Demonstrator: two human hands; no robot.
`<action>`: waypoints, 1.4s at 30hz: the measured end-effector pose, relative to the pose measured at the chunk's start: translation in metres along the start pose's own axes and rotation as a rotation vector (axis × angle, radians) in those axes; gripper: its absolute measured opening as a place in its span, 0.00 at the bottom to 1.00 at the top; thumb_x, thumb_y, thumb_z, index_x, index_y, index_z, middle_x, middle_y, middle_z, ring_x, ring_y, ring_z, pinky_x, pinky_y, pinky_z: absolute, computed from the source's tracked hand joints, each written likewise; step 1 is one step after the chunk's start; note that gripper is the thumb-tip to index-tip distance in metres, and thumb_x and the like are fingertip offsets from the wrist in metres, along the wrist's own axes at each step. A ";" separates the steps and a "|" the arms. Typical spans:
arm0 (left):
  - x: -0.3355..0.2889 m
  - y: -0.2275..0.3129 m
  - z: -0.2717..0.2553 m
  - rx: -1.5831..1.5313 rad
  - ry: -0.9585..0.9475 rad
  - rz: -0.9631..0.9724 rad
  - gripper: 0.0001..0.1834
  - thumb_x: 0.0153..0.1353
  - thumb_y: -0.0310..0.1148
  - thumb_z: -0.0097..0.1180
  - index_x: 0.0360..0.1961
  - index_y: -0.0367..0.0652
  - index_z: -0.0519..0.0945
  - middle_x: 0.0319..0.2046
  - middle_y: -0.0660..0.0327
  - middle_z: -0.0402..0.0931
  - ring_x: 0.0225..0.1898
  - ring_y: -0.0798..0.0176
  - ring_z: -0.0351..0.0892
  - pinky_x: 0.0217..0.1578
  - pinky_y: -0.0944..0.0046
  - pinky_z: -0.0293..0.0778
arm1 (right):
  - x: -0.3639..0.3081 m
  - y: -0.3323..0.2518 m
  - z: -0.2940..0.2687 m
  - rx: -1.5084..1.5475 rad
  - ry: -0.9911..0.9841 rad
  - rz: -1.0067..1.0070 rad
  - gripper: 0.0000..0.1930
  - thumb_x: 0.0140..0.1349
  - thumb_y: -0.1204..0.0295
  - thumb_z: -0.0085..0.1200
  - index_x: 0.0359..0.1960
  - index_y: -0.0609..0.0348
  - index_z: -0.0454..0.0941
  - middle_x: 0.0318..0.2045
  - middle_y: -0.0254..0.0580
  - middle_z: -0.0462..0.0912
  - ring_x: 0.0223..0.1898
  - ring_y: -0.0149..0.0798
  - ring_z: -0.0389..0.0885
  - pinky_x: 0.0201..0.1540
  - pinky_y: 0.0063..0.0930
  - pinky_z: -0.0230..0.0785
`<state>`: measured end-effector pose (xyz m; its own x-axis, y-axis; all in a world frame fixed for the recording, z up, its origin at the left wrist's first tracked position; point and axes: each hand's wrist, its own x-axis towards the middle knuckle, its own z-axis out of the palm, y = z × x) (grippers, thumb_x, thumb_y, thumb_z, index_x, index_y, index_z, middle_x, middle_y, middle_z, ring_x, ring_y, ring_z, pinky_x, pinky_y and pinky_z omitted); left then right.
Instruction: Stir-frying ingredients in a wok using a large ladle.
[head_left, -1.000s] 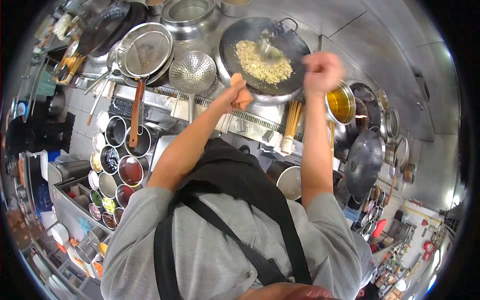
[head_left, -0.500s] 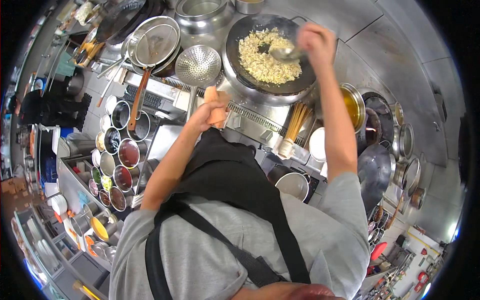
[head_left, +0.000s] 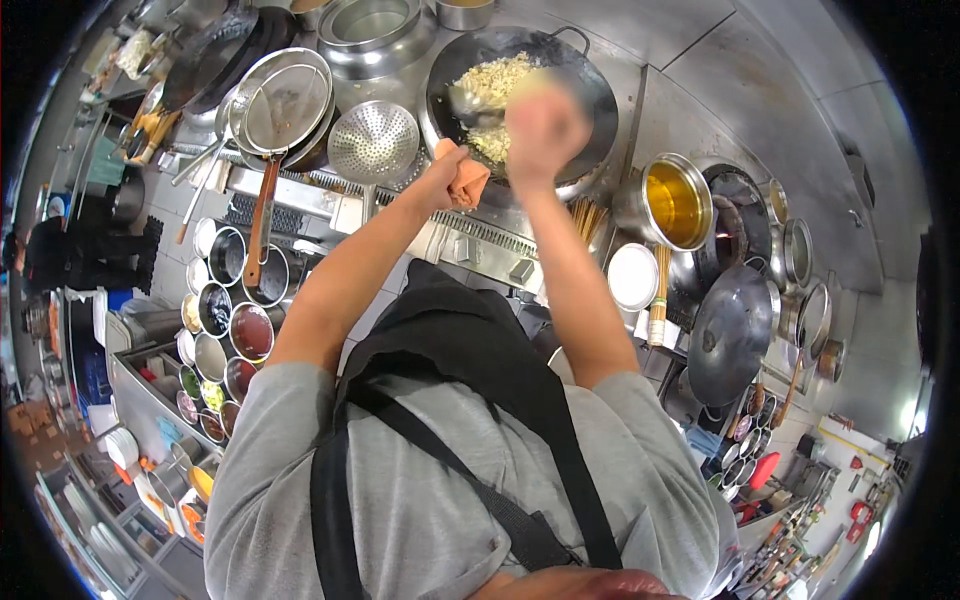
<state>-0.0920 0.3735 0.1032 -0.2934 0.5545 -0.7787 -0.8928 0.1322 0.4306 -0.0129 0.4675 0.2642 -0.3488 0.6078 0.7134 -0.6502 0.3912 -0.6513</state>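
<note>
A dark wok (head_left: 600, 110) on the stove holds pale yellow, crumbly food (head_left: 492, 75) that looks like rice with egg. Over its middle is my right hand (head_left: 547, 125), smeared by motion, closed round the handle of a ladle. The ladle's bowl (head_left: 478, 103) is blurred among the food, left of the hand. My left hand (head_left: 440, 182) is closed on a folded orange cloth (head_left: 468, 183) at the wok's near left rim. Whether the cloth grips a wok handle there is hidden.
Left of the wok lie a perforated skimmer (head_left: 373, 143) and a wire sieve (head_left: 285, 105). A pot of yellow oil (head_left: 677, 205), a white bowl (head_left: 633, 277), a bamboo brush (head_left: 659, 300) and another wok (head_left: 732, 335) stand right. Several ingredient pots (head_left: 252, 330) line the left counter.
My right hand has swung left across the wok with the ladle. My left hand has brought the cloth right and forward to the wok's rim. The food is pushed about.
</note>
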 end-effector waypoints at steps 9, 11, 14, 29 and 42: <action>0.028 -0.034 -0.025 -0.228 -0.391 -0.006 0.08 0.65 0.32 0.44 0.31 0.42 0.71 0.29 0.56 0.73 0.29 0.53 0.78 0.29 0.51 0.76 | 0.092 -0.045 -0.030 0.159 -0.107 0.387 0.14 0.61 0.68 0.41 0.17 0.57 0.63 0.10 0.35 0.61 0.12 0.30 0.55 0.18 0.28 0.51; -0.102 -0.019 0.055 -0.214 0.055 -0.182 0.08 0.65 0.33 0.43 0.33 0.42 0.71 0.31 0.56 0.74 0.30 0.54 0.78 0.31 0.52 0.76 | 0.099 -0.022 -0.075 0.129 0.063 0.350 0.16 0.61 0.64 0.41 0.16 0.55 0.62 0.09 0.33 0.58 0.12 0.30 0.52 0.19 0.30 0.50; -0.103 0.000 0.037 -0.260 0.028 -0.199 0.10 0.67 0.35 0.39 0.33 0.42 0.71 0.32 0.56 0.75 0.32 0.57 0.77 0.32 0.55 0.75 | 0.113 -0.090 -0.054 0.193 -0.004 0.486 0.17 0.62 0.62 0.39 0.16 0.54 0.61 0.10 0.31 0.56 0.13 0.29 0.50 0.20 0.29 0.48; -0.045 -0.034 -0.004 -0.098 -0.135 0.273 0.13 0.63 0.37 0.44 0.30 0.40 0.75 0.21 0.57 0.75 0.21 0.59 0.77 0.16 0.58 0.69 | 0.121 -0.022 0.028 0.169 -0.085 0.416 0.18 0.64 0.66 0.44 0.14 0.54 0.61 0.10 0.32 0.58 0.09 0.30 0.57 0.13 0.25 0.52; 0.018 -0.038 -0.021 -0.301 -0.100 0.251 0.04 0.62 0.28 0.48 0.34 0.39 0.71 0.27 0.55 0.73 0.25 0.56 0.78 0.18 0.56 0.73 | 0.144 -0.135 -0.022 0.082 -0.147 0.297 0.16 0.56 0.61 0.42 0.15 0.56 0.62 0.09 0.33 0.56 0.13 0.30 0.51 0.18 0.30 0.49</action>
<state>-0.0708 0.3617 0.0636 -0.4941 0.6179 -0.6116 -0.8619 -0.2559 0.4377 0.0401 0.5171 0.4490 -0.6209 0.5784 0.5291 -0.5558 0.1511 -0.8174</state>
